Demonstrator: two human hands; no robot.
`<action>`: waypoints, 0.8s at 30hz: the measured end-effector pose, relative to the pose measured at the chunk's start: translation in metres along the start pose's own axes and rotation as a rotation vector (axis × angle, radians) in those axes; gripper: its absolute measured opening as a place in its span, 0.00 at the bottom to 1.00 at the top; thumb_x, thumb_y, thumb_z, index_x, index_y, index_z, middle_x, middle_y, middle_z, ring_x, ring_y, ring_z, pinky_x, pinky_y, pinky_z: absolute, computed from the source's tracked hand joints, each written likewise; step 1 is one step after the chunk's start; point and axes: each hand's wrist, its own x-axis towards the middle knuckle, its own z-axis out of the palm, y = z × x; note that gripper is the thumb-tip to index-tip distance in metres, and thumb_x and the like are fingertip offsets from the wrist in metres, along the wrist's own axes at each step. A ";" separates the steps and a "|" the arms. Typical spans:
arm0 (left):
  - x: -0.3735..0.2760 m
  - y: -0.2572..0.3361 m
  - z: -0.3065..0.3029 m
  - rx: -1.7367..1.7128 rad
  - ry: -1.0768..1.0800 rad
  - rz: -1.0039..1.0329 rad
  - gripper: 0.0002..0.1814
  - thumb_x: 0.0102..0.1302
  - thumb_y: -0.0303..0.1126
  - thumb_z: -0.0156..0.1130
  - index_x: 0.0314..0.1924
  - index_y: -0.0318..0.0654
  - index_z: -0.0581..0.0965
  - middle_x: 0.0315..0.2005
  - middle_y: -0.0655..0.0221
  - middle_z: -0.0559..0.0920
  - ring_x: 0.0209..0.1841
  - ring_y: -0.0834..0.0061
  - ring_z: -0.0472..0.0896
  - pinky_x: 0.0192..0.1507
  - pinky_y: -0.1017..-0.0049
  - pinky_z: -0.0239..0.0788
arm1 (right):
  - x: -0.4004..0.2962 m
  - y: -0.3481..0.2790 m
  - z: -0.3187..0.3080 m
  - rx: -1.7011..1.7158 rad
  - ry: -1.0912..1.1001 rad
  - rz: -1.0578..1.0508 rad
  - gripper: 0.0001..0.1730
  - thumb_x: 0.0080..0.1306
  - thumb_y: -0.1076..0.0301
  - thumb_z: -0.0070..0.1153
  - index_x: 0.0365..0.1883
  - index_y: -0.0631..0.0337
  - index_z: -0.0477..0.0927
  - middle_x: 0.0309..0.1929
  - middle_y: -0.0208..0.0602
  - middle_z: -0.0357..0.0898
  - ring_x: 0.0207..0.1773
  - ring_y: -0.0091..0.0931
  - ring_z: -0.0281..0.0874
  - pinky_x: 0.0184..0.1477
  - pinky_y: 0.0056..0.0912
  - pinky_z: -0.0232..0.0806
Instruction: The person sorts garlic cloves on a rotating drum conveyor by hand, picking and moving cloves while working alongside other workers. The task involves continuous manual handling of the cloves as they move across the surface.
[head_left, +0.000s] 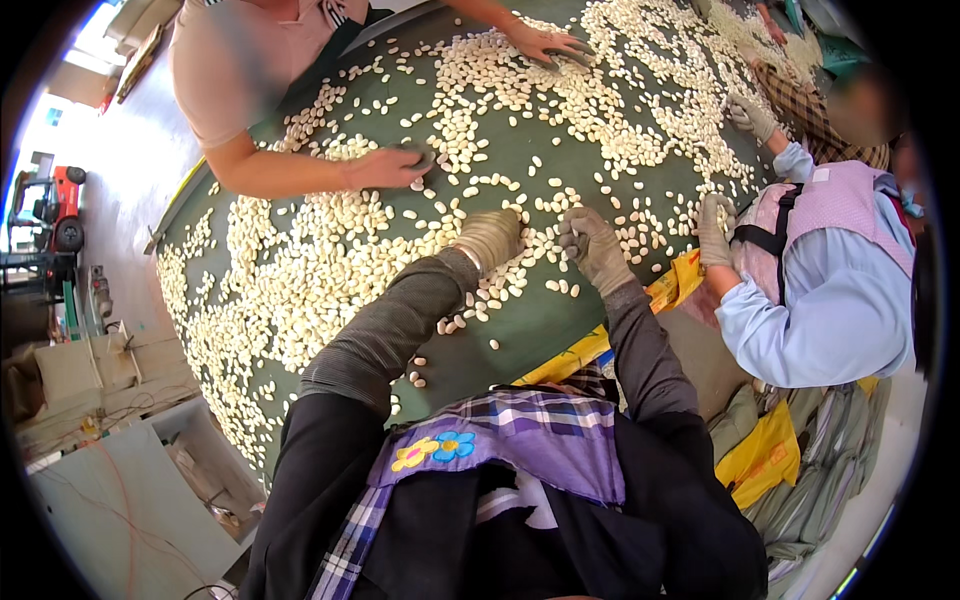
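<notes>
Many white beans (322, 277) lie spread over a dark green sorting surface (517, 330). My left hand (491, 238), in a ribbed pale work glove, is low over the beans near the middle; its fingers point away and are mostly hidden, so whether they hold anything is unclear. A short way to its right is my right hand (592, 244), also gloved, with curled fingers at a cluster of beans. Whether a bean is between those fingertips cannot be told. Several brownish beans (418, 371) lie nearer my body, by my left forearm.
Across the surface, a co-worker's two hands (386, 166) rest among beans. At right, another co-worker's gloved hand (716, 225) is close to my right hand. Yellow bags (562, 358) hang along the near edge. A red forklift (64, 210) stands far left; stacked sacks (817, 457) lie lower right.
</notes>
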 end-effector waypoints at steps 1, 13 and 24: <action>-0.003 -0.002 0.000 -0.037 0.018 0.001 0.16 0.62 0.46 0.65 0.40 0.41 0.84 0.33 0.59 0.88 0.35 0.59 0.87 0.39 0.64 0.79 | -0.002 -0.001 -0.003 -0.096 -0.046 0.019 0.08 0.64 0.62 0.58 0.35 0.57 0.79 0.27 0.24 0.74 0.25 0.16 0.69 0.25 0.20 0.61; -0.148 -0.056 0.036 -1.704 0.165 -0.101 0.14 0.74 0.36 0.58 0.50 0.35 0.82 0.31 0.75 0.83 0.25 0.90 0.73 0.23 0.87 0.61 | -0.023 0.044 0.058 -0.825 -0.593 0.106 0.25 0.70 0.69 0.52 0.66 0.51 0.74 0.31 0.22 0.72 0.25 0.14 0.68 0.25 0.16 0.66; -0.130 -0.111 0.066 -0.472 0.264 -0.294 0.17 0.74 0.44 0.58 0.54 0.44 0.80 0.40 0.58 0.88 0.41 0.63 0.87 0.48 0.64 0.77 | -0.020 -0.020 -0.088 -0.420 0.038 -0.110 0.16 0.73 0.64 0.51 0.55 0.60 0.79 0.23 0.23 0.71 0.19 0.15 0.64 0.21 0.17 0.57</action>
